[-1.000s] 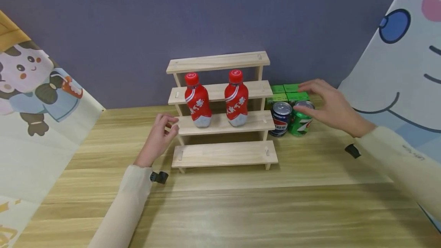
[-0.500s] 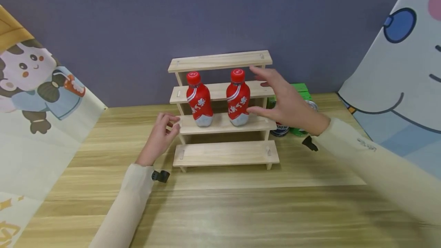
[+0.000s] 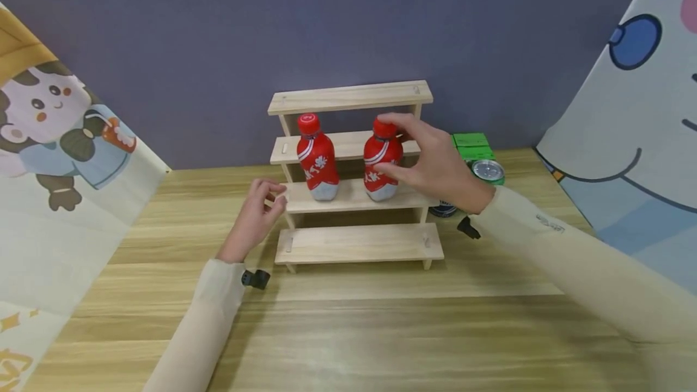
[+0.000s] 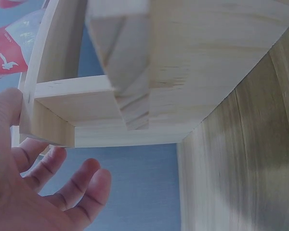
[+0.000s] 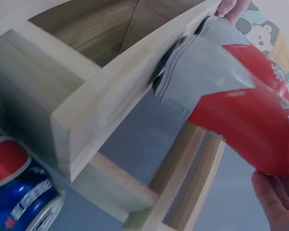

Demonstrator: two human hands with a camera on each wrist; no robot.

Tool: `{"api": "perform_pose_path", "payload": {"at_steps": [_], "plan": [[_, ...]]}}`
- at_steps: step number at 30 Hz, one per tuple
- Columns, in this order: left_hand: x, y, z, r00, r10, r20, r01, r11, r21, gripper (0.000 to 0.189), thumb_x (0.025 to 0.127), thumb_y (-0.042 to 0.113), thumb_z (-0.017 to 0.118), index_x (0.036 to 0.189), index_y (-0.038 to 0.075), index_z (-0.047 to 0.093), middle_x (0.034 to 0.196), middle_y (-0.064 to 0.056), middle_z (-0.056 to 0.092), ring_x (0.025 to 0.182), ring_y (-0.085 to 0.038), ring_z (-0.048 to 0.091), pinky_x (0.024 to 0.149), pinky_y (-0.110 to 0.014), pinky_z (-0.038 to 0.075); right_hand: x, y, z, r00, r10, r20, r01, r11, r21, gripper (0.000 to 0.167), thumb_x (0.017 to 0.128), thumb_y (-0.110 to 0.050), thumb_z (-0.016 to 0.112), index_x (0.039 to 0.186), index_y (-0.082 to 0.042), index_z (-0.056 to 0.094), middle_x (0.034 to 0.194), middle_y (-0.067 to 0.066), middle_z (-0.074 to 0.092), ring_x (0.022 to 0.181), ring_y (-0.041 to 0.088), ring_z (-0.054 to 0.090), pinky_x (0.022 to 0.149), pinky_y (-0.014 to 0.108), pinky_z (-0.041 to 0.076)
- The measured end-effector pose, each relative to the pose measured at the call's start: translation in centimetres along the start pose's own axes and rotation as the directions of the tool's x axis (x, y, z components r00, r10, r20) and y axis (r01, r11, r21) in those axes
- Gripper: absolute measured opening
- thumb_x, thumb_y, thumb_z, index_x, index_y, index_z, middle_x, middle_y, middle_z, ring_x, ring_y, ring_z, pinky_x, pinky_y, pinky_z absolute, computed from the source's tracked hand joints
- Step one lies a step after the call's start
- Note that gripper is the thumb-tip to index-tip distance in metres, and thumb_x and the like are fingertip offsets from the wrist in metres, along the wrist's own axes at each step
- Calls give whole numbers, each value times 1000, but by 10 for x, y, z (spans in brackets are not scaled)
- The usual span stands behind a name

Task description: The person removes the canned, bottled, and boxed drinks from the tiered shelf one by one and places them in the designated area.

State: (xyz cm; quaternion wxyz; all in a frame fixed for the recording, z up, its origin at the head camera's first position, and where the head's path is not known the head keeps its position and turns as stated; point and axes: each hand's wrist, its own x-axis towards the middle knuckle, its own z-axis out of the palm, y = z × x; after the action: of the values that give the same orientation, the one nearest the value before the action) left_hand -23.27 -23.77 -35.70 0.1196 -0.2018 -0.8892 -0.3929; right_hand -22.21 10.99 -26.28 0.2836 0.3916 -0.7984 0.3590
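A wooden stepped display rack [image 3: 359,244] stands against the back wall and bears two red plastic bottles with whitish bases. My right hand [image 3: 441,165] grips the right bottle [image 3: 381,159], its thumb in front and its fingers by the cap; this bottle leans slightly toward the hand. The left bottle [image 3: 317,165] stands upright on the same tier. My left hand [image 3: 250,216] holds the left end of that tier, with thumb and index finger about the board [image 4: 45,122]; the other fingers are loosely bent.
Right of the rack, partly hidden behind my right hand, are a green soda can [image 3: 488,171], a blue cola can [image 5: 24,187] and green boxes [image 3: 472,145]. A dark wall rises behind the rack, and printed panels flank the wooden tabletop [image 3: 348,331].
My right hand has moved left from above the cans to the right bottle and taken hold of it. The bottle's cap has tipped slightly rightward. My left hand has stayed at the rack.
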Motion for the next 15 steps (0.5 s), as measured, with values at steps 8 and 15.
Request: {"api": "perform_pose_path", "payload": {"at_steps": [8, 15], "plan": [[0, 2, 0, 1000, -5, 4, 5, 1000, 4, 23, 95, 12, 51, 113, -3, 54, 119, -13, 41, 90, -22, 46, 73, -35, 46, -15, -7, -40, 997, -18, -79, 13, 998, -63, 79, 61, -7, 89, 131, -7, 52, 117, 7, 60, 88, 19, 62, 80, 22, 48], [-1, 1, -1, 1000, -5, 6, 5, 1000, 4, 23, 96, 11, 51, 113, -4, 54, 119, -14, 40, 90, -21, 45, 73, -35, 45, -46, -2, -78, 997, -79, -3, 78, 986, -149, 72, 75, -40, 78, 130, -2, 52, 117, 10, 59, 97, 15, 57, 86, 13, 43]]}}
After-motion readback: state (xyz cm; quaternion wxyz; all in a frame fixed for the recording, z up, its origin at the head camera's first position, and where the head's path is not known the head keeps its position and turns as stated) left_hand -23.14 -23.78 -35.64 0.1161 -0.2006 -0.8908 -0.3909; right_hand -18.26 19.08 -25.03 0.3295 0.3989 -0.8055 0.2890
